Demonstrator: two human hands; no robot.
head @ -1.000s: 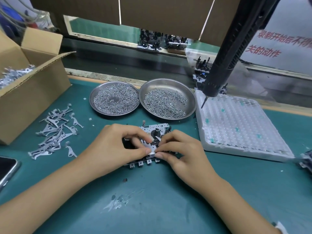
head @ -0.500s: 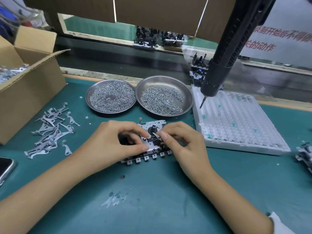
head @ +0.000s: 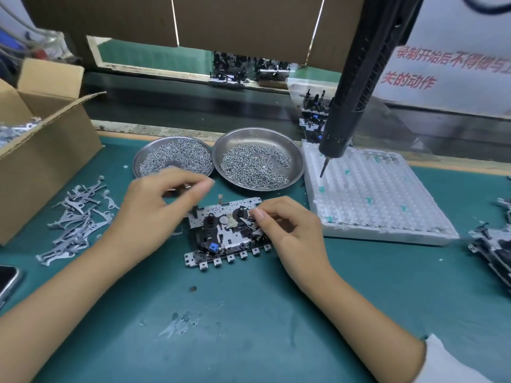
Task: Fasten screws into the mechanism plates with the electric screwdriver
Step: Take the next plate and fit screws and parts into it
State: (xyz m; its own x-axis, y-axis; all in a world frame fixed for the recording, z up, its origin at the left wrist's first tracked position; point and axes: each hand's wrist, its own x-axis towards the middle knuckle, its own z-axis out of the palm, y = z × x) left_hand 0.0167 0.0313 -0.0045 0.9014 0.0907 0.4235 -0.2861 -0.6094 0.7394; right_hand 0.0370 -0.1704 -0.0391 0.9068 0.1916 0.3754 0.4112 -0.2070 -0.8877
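Silver-and-black mechanism plate (head: 225, 236) flat on teal table (head: 249, 327), long axis L-R. R hand (head: 287, 230) pinches a small metal lever onto its right end. L hand (head: 154, 214) above left end, blurred, fingers loose, grip unclear. Hanging black electric screwdriver (head: 356, 92) far right, R hand nearer; round steel screw dishes (head: 297, 158) just beyond the plate.

Right hand (head: 290, 230) pinches a small part on the mechanism plate (head: 225, 233); left hand (head: 154, 214) hovers beside it.

green bench mat (head: 249, 327) bears mechanism plate (head: 221, 230), screw dishes (head: 260, 136), foam tray (head: 387, 217).
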